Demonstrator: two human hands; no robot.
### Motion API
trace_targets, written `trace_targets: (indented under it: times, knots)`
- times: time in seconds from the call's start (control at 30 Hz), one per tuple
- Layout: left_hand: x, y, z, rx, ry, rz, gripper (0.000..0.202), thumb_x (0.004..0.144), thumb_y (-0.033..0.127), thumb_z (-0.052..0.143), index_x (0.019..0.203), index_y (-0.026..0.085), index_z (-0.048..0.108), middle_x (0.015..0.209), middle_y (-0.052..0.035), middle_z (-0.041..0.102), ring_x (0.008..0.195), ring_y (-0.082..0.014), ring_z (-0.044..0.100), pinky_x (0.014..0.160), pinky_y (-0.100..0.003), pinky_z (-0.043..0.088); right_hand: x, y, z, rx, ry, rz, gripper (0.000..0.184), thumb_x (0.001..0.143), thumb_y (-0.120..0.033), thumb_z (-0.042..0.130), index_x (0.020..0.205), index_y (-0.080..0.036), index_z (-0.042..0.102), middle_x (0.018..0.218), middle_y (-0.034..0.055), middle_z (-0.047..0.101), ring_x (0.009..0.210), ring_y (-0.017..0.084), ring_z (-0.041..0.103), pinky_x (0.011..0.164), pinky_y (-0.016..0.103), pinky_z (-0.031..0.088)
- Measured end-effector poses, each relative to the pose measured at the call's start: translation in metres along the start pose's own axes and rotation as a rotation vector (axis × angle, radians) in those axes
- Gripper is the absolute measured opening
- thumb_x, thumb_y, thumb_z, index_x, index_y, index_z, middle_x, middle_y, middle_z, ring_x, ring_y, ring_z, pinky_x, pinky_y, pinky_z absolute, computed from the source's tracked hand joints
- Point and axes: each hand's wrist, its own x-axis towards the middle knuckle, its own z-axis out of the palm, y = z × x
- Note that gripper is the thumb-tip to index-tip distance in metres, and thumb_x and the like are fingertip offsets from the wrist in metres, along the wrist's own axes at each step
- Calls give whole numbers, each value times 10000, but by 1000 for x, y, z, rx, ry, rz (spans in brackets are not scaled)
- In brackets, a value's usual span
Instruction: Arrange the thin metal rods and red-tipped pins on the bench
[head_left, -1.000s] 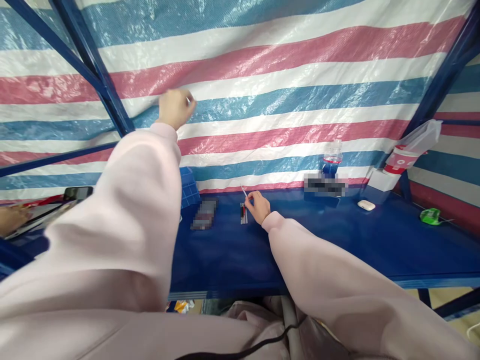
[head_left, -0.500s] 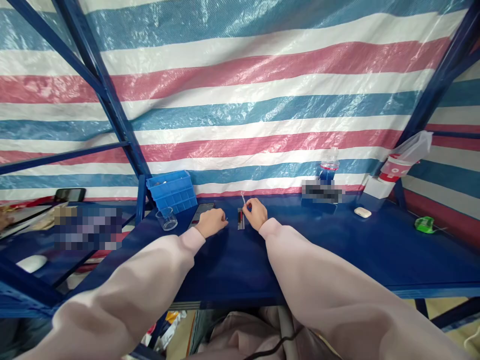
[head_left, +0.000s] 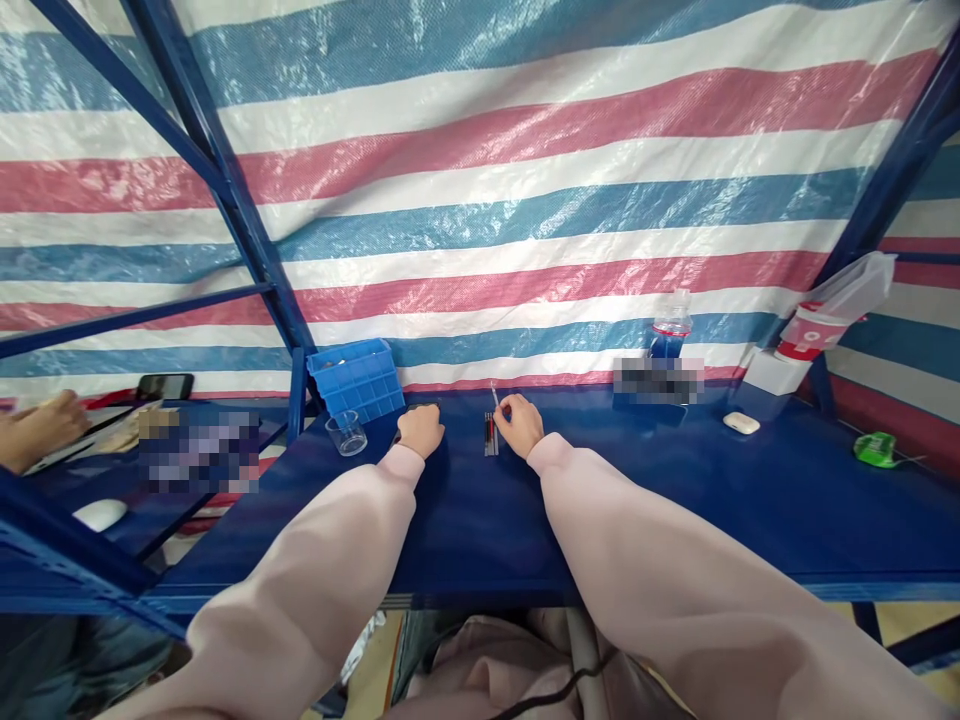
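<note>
Thin pale stick point(head_left: 493, 396) rises at a tilt from the pinched-together fingertips point(head_left: 504, 412) of the right hand point(head_left: 519, 424), just above a narrow set of red-and-black rods point(head_left: 490, 434) lying on the smooth blue shelf top point(head_left: 480, 530). The left hand point(head_left: 420, 430) sits curled over a dark flat slab point(head_left: 397, 437), nearly hidden beneath the palm; whether it grips the slab or only rests there, I cannot tell. Just left of that hand stands a clear glass beaker point(head_left: 346, 434), beside a blue plastic compartment box point(head_left: 356, 378) with a squared grid of walls. Further right are a ribbed plastic bottle point(head_left: 670, 327), a rounded white earbud case point(head_left: 741, 423) and a white carton point(head_left: 769, 372). A crinkled, woven striped tarp point(head_left: 525, 230) hangs behind a blue steel frame point(head_left: 225, 190). Far left, another person's hand point(head_left: 41, 430) lies near a black phone point(head_left: 165, 387).
</note>
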Motion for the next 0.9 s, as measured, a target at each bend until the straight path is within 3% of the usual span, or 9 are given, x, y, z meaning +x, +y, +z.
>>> trace_targets:
  times: [0.73, 0.9]
  knots:
    - [-3, -3, 0, 0, 16, -5, 287, 770, 253, 471, 994, 121, 593, 1026, -183, 572, 970, -309, 552, 735, -368, 450, 0, 1, 1, 44, 0, 21, 104, 746, -256, 509, 664, -193, 503, 694, 10, 546, 647, 147, 514, 627, 267, 380]
    - [-2, -4, 0, -46, 69, -1, 258, 779, 299, 477, 961, 151, 584, 1011, -146, 575, 943, -279, 557, 725, -342, 445, -1, 0, 3, 106, 13, 66, 121, 728, -274, 517, 636, -199, 494, 682, 1, 543, 647, 143, 518, 611, 257, 390]
